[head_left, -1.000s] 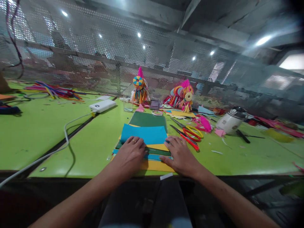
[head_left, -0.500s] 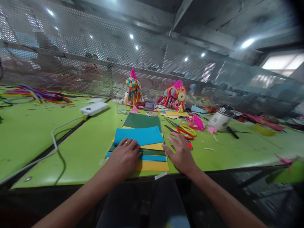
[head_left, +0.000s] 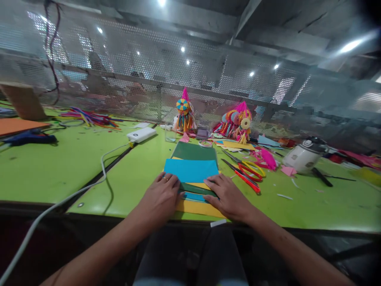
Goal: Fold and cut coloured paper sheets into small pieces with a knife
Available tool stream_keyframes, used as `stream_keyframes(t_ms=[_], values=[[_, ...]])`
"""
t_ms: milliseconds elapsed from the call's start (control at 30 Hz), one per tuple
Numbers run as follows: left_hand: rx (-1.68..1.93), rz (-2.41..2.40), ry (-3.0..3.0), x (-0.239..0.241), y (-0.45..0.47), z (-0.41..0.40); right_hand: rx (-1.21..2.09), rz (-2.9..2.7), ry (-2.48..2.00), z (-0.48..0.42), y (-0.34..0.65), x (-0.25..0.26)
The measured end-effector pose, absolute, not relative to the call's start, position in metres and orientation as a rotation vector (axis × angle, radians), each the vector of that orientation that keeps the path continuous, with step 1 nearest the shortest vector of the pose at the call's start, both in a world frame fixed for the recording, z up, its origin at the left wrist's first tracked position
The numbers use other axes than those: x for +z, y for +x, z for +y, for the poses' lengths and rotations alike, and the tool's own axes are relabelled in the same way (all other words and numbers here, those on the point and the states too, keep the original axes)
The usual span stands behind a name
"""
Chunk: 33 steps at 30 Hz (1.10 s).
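Observation:
A stack of coloured paper sheets lies at the near edge of the green table [head_left: 59, 167]: a blue sheet [head_left: 192, 170] on top, dark green [head_left: 195, 151] behind it, yellow [head_left: 196, 207] in front. My left hand [head_left: 160, 196] rests flat on the left side of the stack, a ring on one finger. My right hand [head_left: 228, 194] lies flat on the right side, fingers stretched toward the blue sheet. Neither hand grips anything.
Red scissors [head_left: 245, 178] and yellow-handled scissors [head_left: 254, 167] lie right of the stack. Colourful paper ornaments [head_left: 184, 111] [head_left: 236, 123] stand at the back by a mesh wall. A white power bank [head_left: 141, 135] with cable sits left, a white pot [head_left: 303, 157] right.
My right hand moved from beside the scissors back onto the right side of the paper stack. The left hand stayed on the stack. The view swung right, then back left.

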<state>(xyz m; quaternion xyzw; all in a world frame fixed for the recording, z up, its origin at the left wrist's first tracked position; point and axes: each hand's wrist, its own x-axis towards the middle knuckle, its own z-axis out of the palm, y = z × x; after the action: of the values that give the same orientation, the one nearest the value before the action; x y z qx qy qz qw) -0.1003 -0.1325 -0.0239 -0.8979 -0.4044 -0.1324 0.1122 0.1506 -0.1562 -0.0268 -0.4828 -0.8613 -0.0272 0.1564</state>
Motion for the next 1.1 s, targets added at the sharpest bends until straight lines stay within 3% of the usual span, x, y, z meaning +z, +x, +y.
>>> stream_keyframes(t_ms=[833, 1000, 1100], values=[[-0.343, -1.34, -2.562, -0.018, -0.136, -0.129, 0.005, -2.358, -1.323, -0.155, 0.155, -0.029], [-0.252, -1.361, -2.605, -0.005, -0.134, -0.12, 0.058, -2.302, -1.337, -0.108, 0.172, -0.01], [-0.275, -1.383, -2.585, -0.006, -0.133, -0.114, 0.088, -2.166, -1.618, -0.064, 0.182, -0.005]])
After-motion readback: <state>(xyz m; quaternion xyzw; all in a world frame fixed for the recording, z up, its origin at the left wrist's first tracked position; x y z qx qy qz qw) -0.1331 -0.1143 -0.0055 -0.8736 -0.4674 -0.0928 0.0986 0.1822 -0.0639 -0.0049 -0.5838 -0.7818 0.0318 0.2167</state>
